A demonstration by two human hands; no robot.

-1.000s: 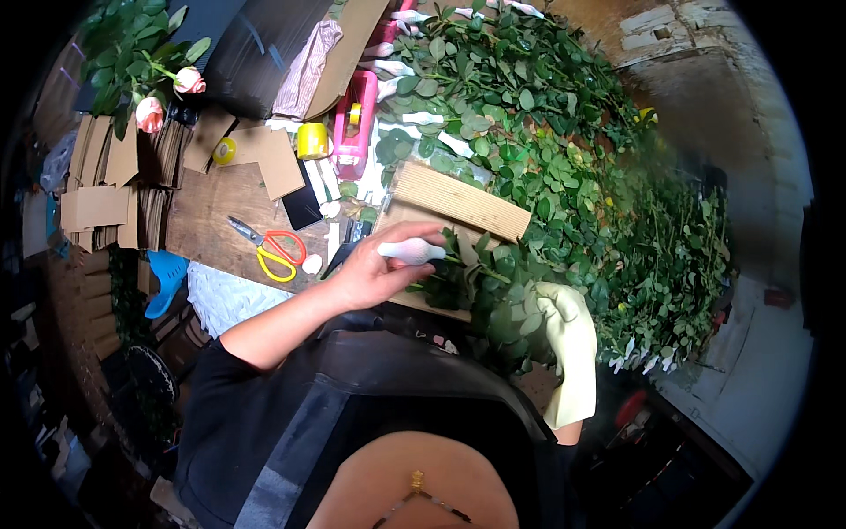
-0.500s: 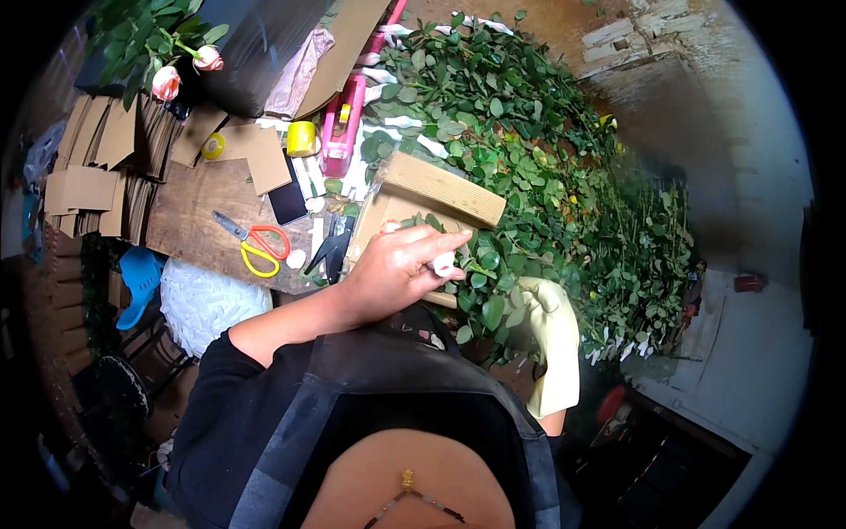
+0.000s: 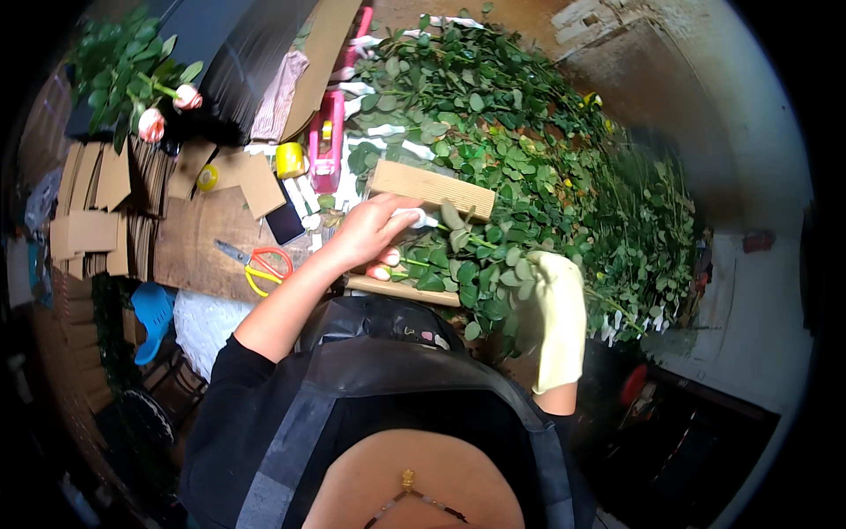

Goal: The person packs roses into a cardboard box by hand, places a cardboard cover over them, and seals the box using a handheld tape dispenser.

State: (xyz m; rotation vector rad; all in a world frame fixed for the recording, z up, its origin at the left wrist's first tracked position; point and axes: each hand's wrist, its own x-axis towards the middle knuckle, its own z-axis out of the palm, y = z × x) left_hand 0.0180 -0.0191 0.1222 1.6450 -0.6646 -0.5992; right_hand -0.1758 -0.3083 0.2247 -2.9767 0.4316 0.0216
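- Left hand [image 3: 370,234] is curled shut around a small white wrap [image 3: 412,216] at a rose stem [image 3: 441,262], right at its fingertips.
- Right hand [image 3: 555,317], gloved, grips the leafy bunch [image 3: 476,282] just beside; best hold it steady.
- Scissors [image 3: 260,264] lie behind the left wrist on the worktop [image 3: 189,242].

Scissors [image 3: 262,264] lay on table [image 3: 189,242] left of left hand [image 3: 370,234]; cardboard strip [image 3: 432,188] behind it, leafy stems [image 3: 529,159] right.

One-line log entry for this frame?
left hand: bare, pinching white wrap on stem | right hand: gloved, among rose stems | scissors: idle on bench
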